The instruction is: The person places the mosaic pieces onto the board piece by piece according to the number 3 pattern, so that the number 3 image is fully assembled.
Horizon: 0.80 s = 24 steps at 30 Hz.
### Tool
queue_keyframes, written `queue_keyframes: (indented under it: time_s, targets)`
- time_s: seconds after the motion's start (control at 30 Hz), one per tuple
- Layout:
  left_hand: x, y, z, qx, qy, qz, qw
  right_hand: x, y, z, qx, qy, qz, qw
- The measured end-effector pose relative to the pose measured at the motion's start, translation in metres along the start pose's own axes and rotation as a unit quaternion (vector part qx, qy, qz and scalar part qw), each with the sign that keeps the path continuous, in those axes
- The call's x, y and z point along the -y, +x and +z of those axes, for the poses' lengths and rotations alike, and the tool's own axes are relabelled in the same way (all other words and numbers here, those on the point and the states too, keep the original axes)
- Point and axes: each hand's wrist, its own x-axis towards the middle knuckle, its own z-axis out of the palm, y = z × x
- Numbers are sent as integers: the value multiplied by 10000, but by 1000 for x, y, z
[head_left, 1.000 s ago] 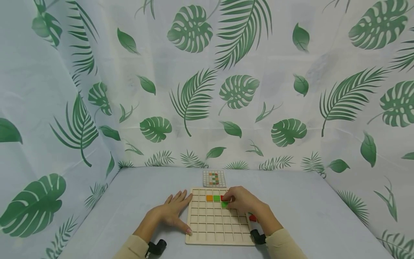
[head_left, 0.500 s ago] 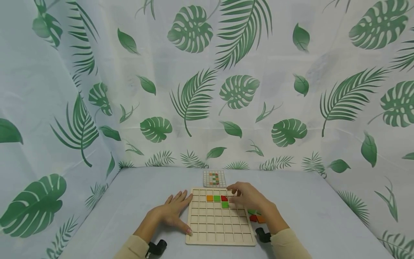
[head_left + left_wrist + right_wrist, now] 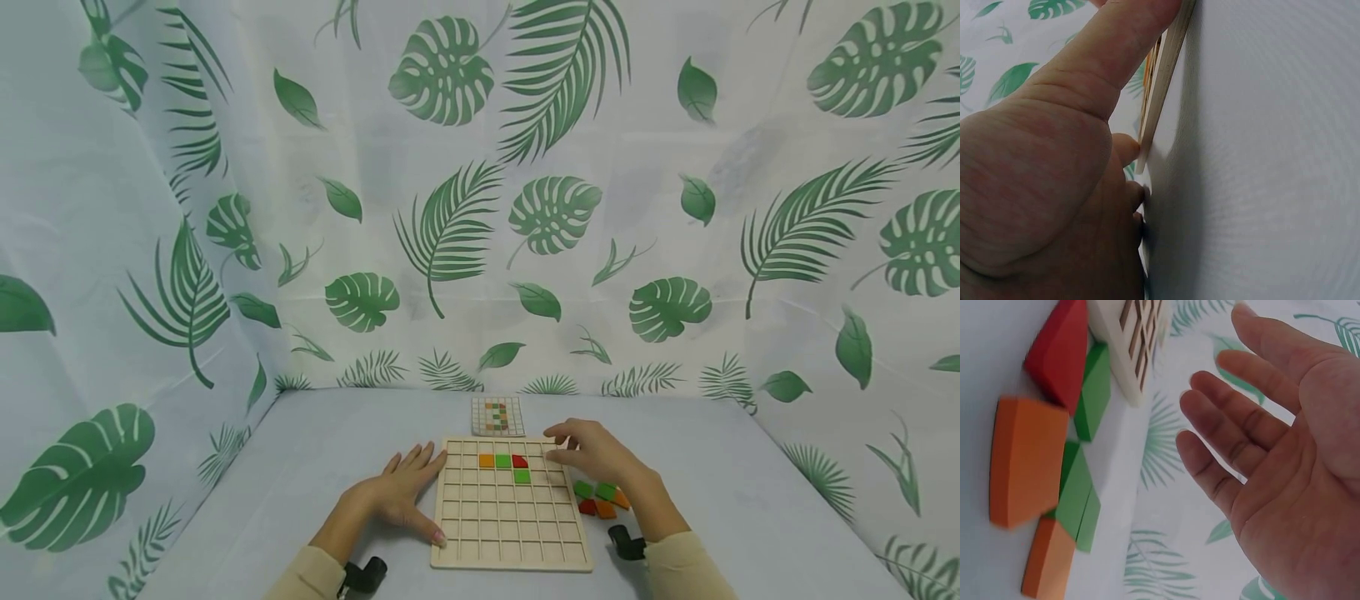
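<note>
A pale wooden grid board (image 3: 480,521) lies in front of the person. In its upper cells sit an orange tile (image 3: 487,461), a green tile (image 3: 503,461) and a red tile (image 3: 520,462), with another green tile (image 3: 522,477) just below the red one. The left hand (image 3: 401,493), fingers spread, rests along the board's left side; its thumb touches the lower left edge. Over the upper right edge hovers the right hand (image 3: 600,457). Seen in the right wrist view, its fingers (image 3: 1229,431) are loosely bent with nothing between them.
Right of the board, beneath the right forearm, lie several loose tiles: a red tile (image 3: 587,507), orange tiles (image 3: 605,509) and green tiles (image 3: 583,490). A small card (image 3: 480,425) with a coloured grid pattern lies beyond the board. Leaf-print cloth (image 3: 480,250) hangs behind.
The right hand has let go of the red tile in the top row and moved right, off the cells. More loose tiles now show. The left hand stays put.
</note>
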Motion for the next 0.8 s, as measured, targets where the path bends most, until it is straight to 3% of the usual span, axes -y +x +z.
queue_keyframes:
  time_s: [0.57, 0.8]
  targets:
    - [2, 2, 1, 4, 77, -88, 9999, -24, -16, -21, 42, 39, 641, 9979]
    - [0, 2, 1, -13, 64, -59, 10000, -32, -20, -26, 50, 65, 658, 9978]
